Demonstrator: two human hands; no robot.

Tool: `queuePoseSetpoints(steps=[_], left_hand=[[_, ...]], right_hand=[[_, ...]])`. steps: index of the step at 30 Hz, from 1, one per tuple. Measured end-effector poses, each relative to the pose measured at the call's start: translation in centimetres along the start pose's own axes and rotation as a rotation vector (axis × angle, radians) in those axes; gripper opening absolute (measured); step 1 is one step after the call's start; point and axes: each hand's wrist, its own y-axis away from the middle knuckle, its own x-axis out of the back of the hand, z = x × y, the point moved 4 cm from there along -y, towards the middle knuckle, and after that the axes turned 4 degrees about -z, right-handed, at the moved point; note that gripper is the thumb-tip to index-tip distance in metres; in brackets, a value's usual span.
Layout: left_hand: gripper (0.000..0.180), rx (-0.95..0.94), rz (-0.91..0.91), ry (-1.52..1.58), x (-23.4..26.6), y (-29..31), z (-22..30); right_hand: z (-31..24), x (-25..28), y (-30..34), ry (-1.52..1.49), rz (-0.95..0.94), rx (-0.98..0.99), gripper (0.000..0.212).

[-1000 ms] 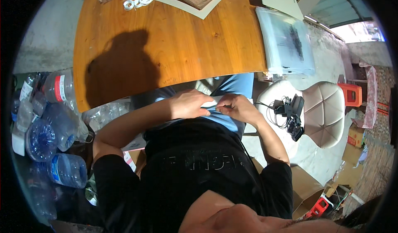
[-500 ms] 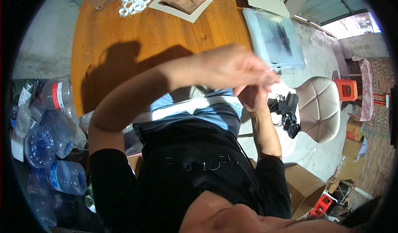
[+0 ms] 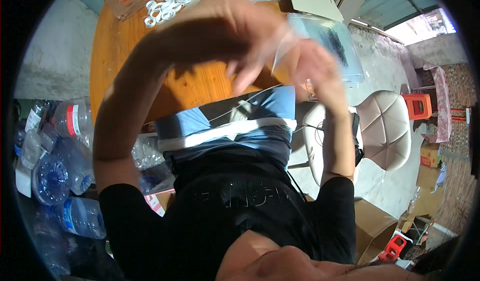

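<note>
My left hand [image 3: 257, 31] is raised over the table, blurred by motion, with some fingers pointing down and apart. Close by on its right, my right hand [image 3: 320, 73] is also blurred, with its fingers curled. A pale, translucent strip or loop [image 3: 284, 48] shows between the two hands; its kind is too smeared to make out. From my lap a thin white cord [image 3: 225, 114] rises toward my right hand, which appears closed on it. Several small white cord coils [image 3: 165, 7] lie at the far left of the wooden table [image 3: 117, 46].
Clear plastic sheets or bags [image 3: 332, 46] are stacked at the table's right side. Beyond my right forearm stands a padded chair [image 3: 385, 131]. Plastic bottles [image 3: 70, 168] crowd the left, and an open cardboard box [image 3: 372, 226] sits at the lower right.
My left hand has moved up and to the left, away from my right hand. My right hand has risen a little. The cord across my lap now shows, along with the pale strip.
</note>
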Motion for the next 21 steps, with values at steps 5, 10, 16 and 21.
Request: queuePoseSetpoints(steps=[5, 10, 16, 21], left_hand=[[0.026, 0.212, 0.869, -0.448, 2.6, 1.1, -2.5], [0.032, 0.014, 0.349, 0.024, 0.8, 1.2, -1.4], [0.047, -0.118, 1.017, 0.447, 5.8, 3.7, -2.8], [0.046, 0.027, 0.152, -0.287, 0.1, 0.0, -2.1]], right_hand=[[-5.6, -1.9, 1.4, -0.095, -0.048, 0.162, 0.025], [-0.4, 2.7, -2.2, -0.196, -0.073, 0.028, 0.03], [-3.3, -5.0, 0.9, 0.349, -0.441, 0.195, 0.029], [-6.7, 4.4, -0.9, -0.227, -0.062, 0.204, 0.023]])
